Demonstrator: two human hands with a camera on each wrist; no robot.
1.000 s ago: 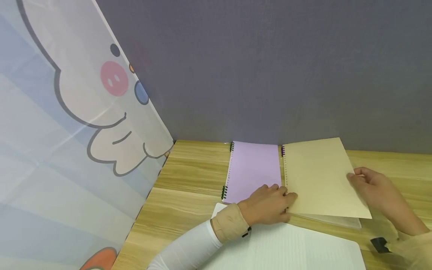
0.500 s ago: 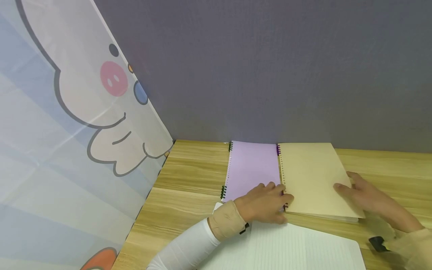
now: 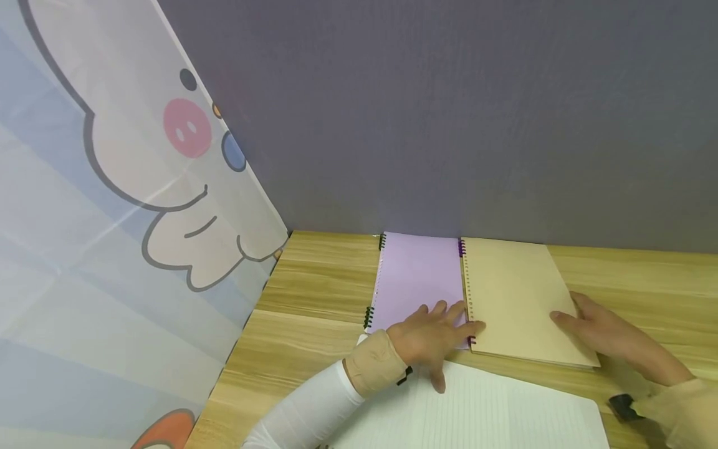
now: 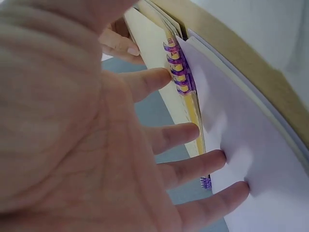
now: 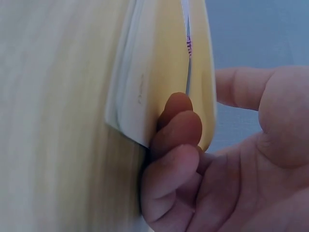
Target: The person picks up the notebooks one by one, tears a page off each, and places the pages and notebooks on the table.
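A yellow spiral notebook (image 3: 510, 299) with purple rings (image 4: 178, 67) lies right beside a lilac notebook (image 3: 417, 274) with green rings. My left hand (image 3: 426, 340) spreads its fingers across the seam between them. In the left wrist view, one fingertip touches the purple rings and others press on the lilac cover. My right hand (image 3: 608, 337) pinches the yellow notebook's right edge, thumb on top. Its fingers (image 5: 174, 169) curl in under the yellow cover, as the right wrist view shows; pale sheets sit behind them.
An open lined notebook (image 3: 505, 405) lies in front of both, partly under my left forearm. Behind the wood-grain table (image 3: 320, 280) stands a grey panel (image 3: 449, 112). A cartoon-printed curtain (image 3: 112, 249) hangs along the left side.
The yellow cover has come down flatter over its pages, and the notebook has shifted slightly left. My right hand has moved left with it. My left fingers have spread, thumb outward.
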